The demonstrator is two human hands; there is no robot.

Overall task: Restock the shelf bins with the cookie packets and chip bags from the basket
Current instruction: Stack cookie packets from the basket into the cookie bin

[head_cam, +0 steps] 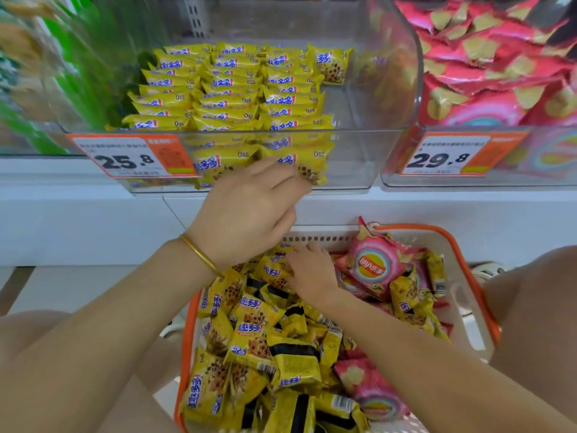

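Observation:
An orange-rimmed white basket (474, 285) in front of me is full of yellow cookie packets (249, 339) and a few pink chip bags (373, 265). My right hand (312, 273) reaches into the far end of the basket, its fingers curled over a yellow cookie packet (273, 273). My left hand (249, 214), with a gold bangle on the wrist, hovers above the basket in front of the clear cookie bin (374, 151), fingers relaxed and holding nothing. Neat rows of yellow packets (231, 89) fill the left and middle of that bin. Pink chip bags (487, 73) are piled in the clear bin to its right.
Orange price tags reading 25.8 (125, 157) and 29.8 (443, 157) hang on the bin fronts. A bin of green bags (78, 73) stands at the left. The white shelf ledge (93, 214) runs below the bins. My knees flank the basket.

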